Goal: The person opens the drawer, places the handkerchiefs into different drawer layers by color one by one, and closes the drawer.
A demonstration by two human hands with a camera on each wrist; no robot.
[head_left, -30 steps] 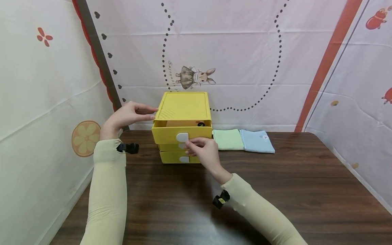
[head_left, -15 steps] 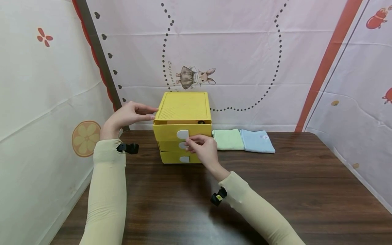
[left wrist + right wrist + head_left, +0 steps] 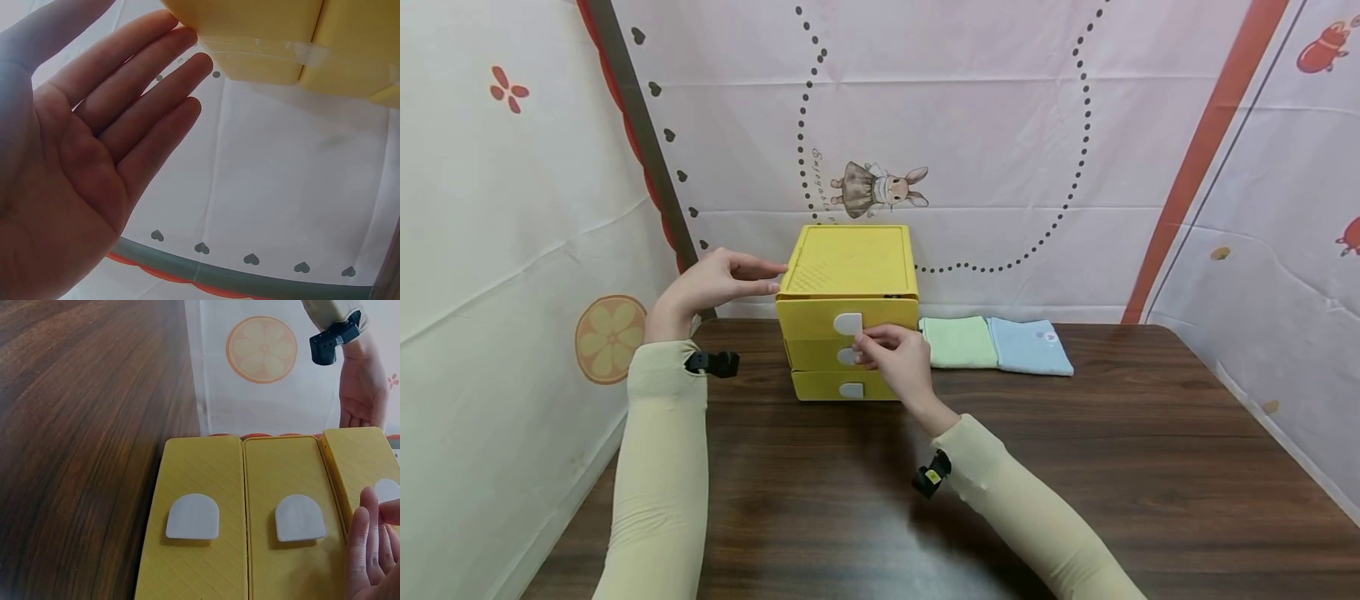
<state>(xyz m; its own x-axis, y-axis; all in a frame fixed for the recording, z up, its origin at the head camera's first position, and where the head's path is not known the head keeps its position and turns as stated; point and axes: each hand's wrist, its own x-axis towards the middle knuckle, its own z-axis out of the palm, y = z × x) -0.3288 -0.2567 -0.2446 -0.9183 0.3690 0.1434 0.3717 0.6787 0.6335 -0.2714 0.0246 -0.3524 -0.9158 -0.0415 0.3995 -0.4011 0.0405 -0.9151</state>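
A small yellow drawer cabinet (image 3: 857, 258) with three stacked drawers stands at the back of the table. Its top drawer (image 3: 808, 318) sticks out slightly, with a thin dark gap under the lid. My right hand (image 3: 904, 362) pinches the lower edge of that drawer's white handle (image 3: 848, 323) between thumb and fingers. Straight-fingered, my left hand (image 3: 711, 283) rests its fingertips at the cabinet's upper left edge; the left wrist view shows its palm bare. The right wrist view shows the middle drawer (image 3: 284, 569) and bottom drawer (image 3: 194, 569), both flush, with white handles.
Right of the cabinet lie a folded green cloth (image 3: 958, 342) and a folded blue cloth (image 3: 1030, 346), side by side. Printed fabric (image 3: 1000, 150) hangs behind and at both sides of the dark wooden table (image 3: 1120, 450).
The top drawer has slid back into the cabinet, pushed by my right hand, so the gap under the lid has narrowed. My left hand has stayed in place.
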